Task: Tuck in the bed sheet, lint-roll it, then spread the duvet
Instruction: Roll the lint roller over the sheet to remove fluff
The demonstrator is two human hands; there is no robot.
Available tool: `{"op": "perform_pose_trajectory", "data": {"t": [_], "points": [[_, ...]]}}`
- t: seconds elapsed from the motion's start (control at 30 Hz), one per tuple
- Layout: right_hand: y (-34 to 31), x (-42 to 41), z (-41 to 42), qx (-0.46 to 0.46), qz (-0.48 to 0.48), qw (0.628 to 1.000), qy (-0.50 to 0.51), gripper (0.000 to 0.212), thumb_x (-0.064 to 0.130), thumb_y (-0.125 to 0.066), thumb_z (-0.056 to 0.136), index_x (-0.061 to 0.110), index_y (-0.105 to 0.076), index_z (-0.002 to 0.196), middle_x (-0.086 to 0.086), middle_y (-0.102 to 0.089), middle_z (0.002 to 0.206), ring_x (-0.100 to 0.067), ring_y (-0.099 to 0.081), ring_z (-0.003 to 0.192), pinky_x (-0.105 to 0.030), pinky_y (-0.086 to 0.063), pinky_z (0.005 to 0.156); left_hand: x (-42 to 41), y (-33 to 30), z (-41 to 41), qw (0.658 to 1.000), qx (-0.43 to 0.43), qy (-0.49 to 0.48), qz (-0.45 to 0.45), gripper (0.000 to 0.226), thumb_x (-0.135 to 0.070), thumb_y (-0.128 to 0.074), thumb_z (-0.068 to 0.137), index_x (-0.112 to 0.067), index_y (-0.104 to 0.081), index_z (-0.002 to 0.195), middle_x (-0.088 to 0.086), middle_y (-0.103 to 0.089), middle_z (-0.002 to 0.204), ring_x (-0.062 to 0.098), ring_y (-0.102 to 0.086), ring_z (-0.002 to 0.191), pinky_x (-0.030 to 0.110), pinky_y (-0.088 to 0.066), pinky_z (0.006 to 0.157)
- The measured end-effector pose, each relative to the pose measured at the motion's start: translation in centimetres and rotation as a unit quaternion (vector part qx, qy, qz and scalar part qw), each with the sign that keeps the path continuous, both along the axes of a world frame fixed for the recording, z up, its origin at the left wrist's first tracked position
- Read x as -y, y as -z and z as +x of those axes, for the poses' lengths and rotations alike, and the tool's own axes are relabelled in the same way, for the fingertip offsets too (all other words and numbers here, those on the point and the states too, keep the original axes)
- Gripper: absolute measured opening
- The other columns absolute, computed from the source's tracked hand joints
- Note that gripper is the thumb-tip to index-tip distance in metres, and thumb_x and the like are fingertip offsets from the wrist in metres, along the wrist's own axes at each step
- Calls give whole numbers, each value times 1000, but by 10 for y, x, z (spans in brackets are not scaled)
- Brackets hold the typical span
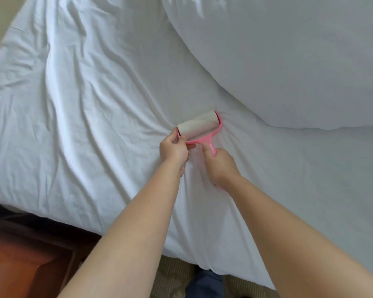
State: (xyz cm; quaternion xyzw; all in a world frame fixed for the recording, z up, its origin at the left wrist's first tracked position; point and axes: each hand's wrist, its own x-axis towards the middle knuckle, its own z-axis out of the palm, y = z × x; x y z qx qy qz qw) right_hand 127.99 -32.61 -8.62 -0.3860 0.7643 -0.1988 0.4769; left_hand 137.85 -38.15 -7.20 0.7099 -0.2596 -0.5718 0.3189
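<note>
A reddish-brown wooden piece of furniture (24, 261) fills the lower left of the frame; beige carpet (172, 276) shows at bottom centre, and a pale floor strip (0, 16) sits upper left, in soft daylight

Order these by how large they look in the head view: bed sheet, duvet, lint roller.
1. bed sheet
2. duvet, cut off by the frame, so its true size is unsure
3. lint roller

2 bare forearms (138, 211), no sleeves showing; dark blue trouser leg (205, 282) below.
</note>
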Motion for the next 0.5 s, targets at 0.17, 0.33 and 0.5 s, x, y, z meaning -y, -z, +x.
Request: {"op": "perform_pose_trajectory", "data": {"t": [0.17, 0.33, 0.5], "points": [[-11, -47, -8, 0, 22, 1000, -5, 52, 60, -29, 94, 15, -49, 78, -7, -55, 82, -30, -57, 75, -44, -55, 72, -47, -2, -6, 1000, 15, 7, 6, 41, -10, -45, 100, -22, -48, 139, 15, -71, 100, 2, -57, 43, 18, -37, 40], [-26, -102, -21, 19, 57, 998, -10, 54, 62, -27, 93, 15, -50, 79, -4, -55, 76, -24, -54, 61, -31, -46, 55, -104, -17, -18, 998, 41, 25, 27, 38, -11, -41, 101, -24, -51, 135, 12, -70, 90, 1, -49, 33, 22, -37, 47], [-36, -168, -27, 29, 65, 997, -5, 53, 60, -25, 96, 17, -47, 73, -1, -49, 67, -19, -48, 57, -28, -38, 53, -166, -22, -26, 997, 44, 41, 47, 40, -12, -39, 101, -25, -49, 137, 10, -71, 87, 5, -48, 41, 21, -37, 49]]}}
